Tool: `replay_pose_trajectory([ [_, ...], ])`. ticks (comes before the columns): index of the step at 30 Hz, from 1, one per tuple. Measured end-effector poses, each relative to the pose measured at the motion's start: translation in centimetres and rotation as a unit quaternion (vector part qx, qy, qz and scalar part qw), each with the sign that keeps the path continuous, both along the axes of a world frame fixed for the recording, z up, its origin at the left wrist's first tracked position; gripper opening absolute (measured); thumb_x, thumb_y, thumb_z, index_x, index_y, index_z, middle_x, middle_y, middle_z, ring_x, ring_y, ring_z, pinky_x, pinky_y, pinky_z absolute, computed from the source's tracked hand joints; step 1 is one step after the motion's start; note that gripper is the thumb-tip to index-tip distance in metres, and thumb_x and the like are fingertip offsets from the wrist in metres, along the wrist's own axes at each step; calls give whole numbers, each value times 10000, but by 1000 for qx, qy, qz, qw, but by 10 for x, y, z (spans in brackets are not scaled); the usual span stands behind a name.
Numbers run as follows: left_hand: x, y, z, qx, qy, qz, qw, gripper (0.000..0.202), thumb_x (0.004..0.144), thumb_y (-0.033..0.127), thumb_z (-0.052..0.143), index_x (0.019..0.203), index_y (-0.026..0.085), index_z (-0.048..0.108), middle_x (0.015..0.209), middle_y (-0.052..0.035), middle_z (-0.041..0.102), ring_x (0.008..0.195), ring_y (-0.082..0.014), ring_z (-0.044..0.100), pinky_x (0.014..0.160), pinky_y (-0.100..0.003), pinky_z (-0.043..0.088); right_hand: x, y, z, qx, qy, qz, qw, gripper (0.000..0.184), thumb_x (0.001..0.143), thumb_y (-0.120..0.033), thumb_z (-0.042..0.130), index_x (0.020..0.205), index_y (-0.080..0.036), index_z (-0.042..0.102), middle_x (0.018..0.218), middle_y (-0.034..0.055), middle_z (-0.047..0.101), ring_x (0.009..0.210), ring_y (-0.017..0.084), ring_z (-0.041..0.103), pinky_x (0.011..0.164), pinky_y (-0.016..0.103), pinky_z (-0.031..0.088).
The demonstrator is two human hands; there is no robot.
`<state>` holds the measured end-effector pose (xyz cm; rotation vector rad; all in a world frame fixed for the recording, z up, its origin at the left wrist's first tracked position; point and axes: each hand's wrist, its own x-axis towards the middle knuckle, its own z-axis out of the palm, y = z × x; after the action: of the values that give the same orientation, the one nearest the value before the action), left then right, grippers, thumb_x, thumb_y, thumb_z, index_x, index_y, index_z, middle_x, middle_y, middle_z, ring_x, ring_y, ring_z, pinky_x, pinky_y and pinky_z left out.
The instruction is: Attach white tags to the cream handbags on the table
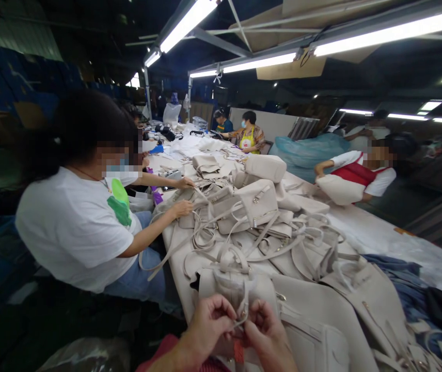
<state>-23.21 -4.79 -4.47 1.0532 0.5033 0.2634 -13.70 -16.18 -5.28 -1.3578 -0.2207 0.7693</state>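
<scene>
Close in front of me at the table's near end lies a beige bag (259,285). Over it my left hand (212,323) is closed in a pinch on a thin beige strap (246,297) with a small metal fitting. My right hand (264,330), its fingers also pinched, grips the same strap just to the right. Between and below the hands shows a small orange-red piece (238,351), whose kind I cannot make out. A looped beige handle (233,258) stands up from the bag just beyond my hands.
Many beige bags (252,204) with tangled straps are heaped on the long table (178,258). On the left a co-worker in a white T-shirt (69,227) handles straps; on the right another in a red apron (364,173) holds a beige bag. Dark blue fabric (395,274) lies at right.
</scene>
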Motion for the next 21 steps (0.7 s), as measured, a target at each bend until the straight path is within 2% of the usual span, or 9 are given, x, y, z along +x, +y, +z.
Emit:
replay_pose_trajectory([
  [3, -3, -3, 3, 182, -27, -1, 983, 102, 611, 146, 603, 708, 152, 632, 831, -37, 574, 747, -166, 572, 654, -261, 432, 2, 2, 6, -8, 4, -5, 1000, 317, 580, -242, 799, 677, -233, 498, 570, -75, 588, 494, 132, 540, 453, 227, 449],
  [6, -5, -3, 3, 328, -1, 13, 945, 121, 663, 61, 548, 697, 165, 600, 825, -38, 583, 769, -166, 558, 674, -259, 400, 2, 2, 11, -1, 9, 20, 1000, 303, 617, -285, 814, 694, -220, 529, 604, -61, 609, 530, 127, 545, 482, 224, 459],
  [10, -1, -2, -6, 394, 63, 4, 917, 165, 706, 21, 492, 675, 177, 537, 731, -28, 589, 725, -168, 550, 660, -265, 370, 3, 3, 6, 23, 10, 19, 1000, 373, 619, -379, 861, 706, -230, 530, 650, -54, 633, 565, 140, 558, 540, 261, 506],
  [14, 2, -3, -17, 456, 44, 3, 889, 203, 691, -8, 455, 684, 195, 448, 737, -25, 574, 710, -164, 543, 637, -259, 359, 1, 5, 2, 28, -9, -7, 1000, 386, 573, -401, 889, 726, -232, 578, 605, -53, 623, 559, 152, 572, 528, 251, 494],
  [18, 3, -6, -23, 566, -29, 34, 823, 246, 661, -18, 431, 695, 217, 367, 743, -19, 552, 681, -155, 533, 608, -251, 361, -5, 5, 4, 39, -22, -19, 999, 447, 577, -350, 897, 920, -242, 631, 710, -11, 726, 658, 179, 651, 615, 257, 525],
  [21, 5, -4, -23, 640, -53, 49, 765, 240, 666, -8, 409, 731, 222, 393, 733, -23, 556, 668, -167, 539, 595, -261, 377, -5, 1, 7, 34, -13, -4, 999, 480, 570, -337, 902, 945, -222, 625, 740, 16, 747, 655, 182, 660, 615, 267, 523],
])
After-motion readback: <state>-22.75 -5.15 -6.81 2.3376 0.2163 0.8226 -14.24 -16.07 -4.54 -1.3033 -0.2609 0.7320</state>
